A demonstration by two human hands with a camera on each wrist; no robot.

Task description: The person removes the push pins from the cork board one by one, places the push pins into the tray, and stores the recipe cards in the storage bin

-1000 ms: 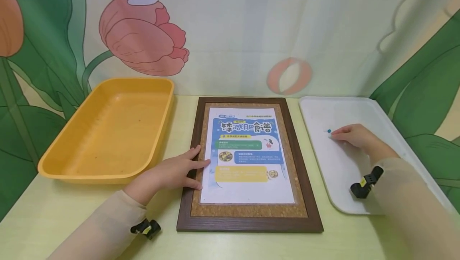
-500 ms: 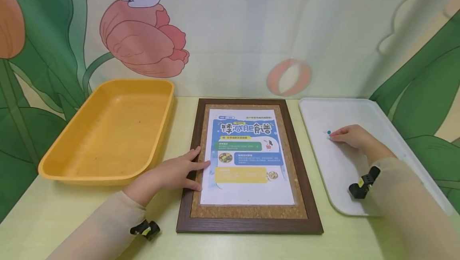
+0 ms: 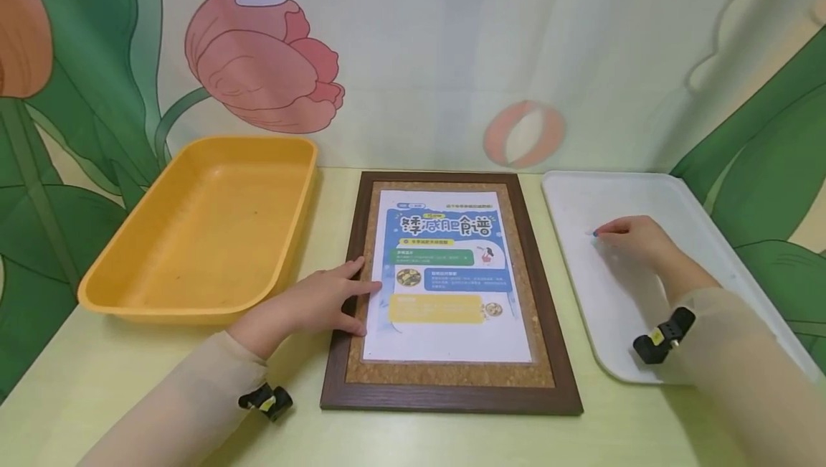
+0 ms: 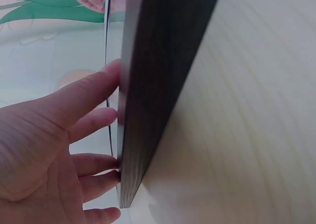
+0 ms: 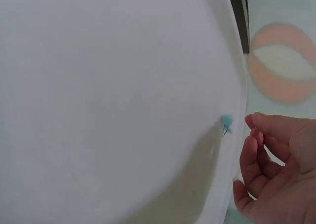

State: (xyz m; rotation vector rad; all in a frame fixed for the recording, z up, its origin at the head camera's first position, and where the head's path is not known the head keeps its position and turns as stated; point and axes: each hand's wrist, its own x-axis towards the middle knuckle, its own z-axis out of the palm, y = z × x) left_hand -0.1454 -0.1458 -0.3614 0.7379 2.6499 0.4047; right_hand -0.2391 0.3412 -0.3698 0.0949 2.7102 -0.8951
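In the head view my right hand [image 3: 635, 241] is over the white tray [image 3: 584, 295], its thumb and fingertips drawn together at a small teal push pin [image 3: 594, 234]. The right wrist view shows that push pin [image 5: 226, 120] on the tray, with a narrow gap between it and the loosely curled fingers of my right hand [image 5: 276, 160]. My left hand [image 3: 316, 302] rests spread on the left side of a brown-framed cork board [image 3: 452, 375]. A printed paper [image 3: 448, 345] lies on the board. The left wrist view shows fingers [image 4: 94, 91] against the frame's edge [image 4: 148, 86].
A deep yellow tray [image 3: 193, 237] with tiny dark specks stands left of the board. A curtain [image 3: 413, 58] printed with flowers hangs behind the table [image 3: 310, 431]. Wrist cameras [image 3: 663, 338] sit on both sleeves.
My right fingertips have shifted slightly farther back on the tray, now beside the teal push pin and partly covering it. My left hand keeps its place on the frame. The head view has tilted slightly.
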